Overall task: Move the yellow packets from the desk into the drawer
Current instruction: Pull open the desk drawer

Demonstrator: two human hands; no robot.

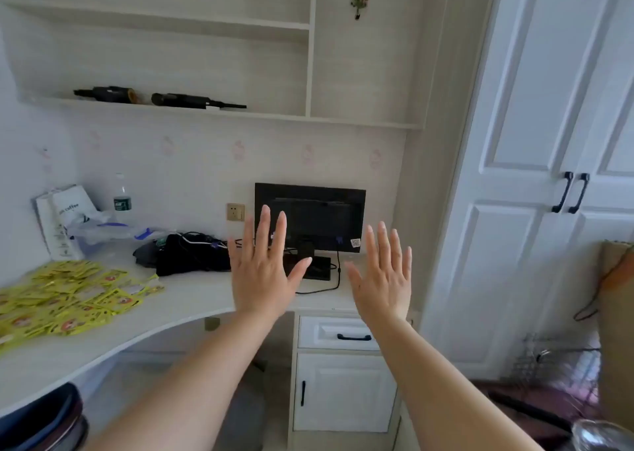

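A heap of yellow packets (65, 299) lies on the left part of the white desk (192, 299). Below the desk's right end sits a white drawer (326, 330) with a dark handle, closed. My left hand (264, 268) and my right hand (382, 272) are both raised in the air in front of me, backs toward the camera, fingers straight and spread, holding nothing. They hover above the desk's right part, far to the right of the packets.
A small black monitor (310, 217) stands at the back of the desk, with black cables and a dark bundle (185, 255) to its left. A white coffee bag (60, 220) and water bottle (121, 198) stand at back left. A cabinet door (343, 392) sits under the drawer; a white wardrobe (549, 176) stands at right.
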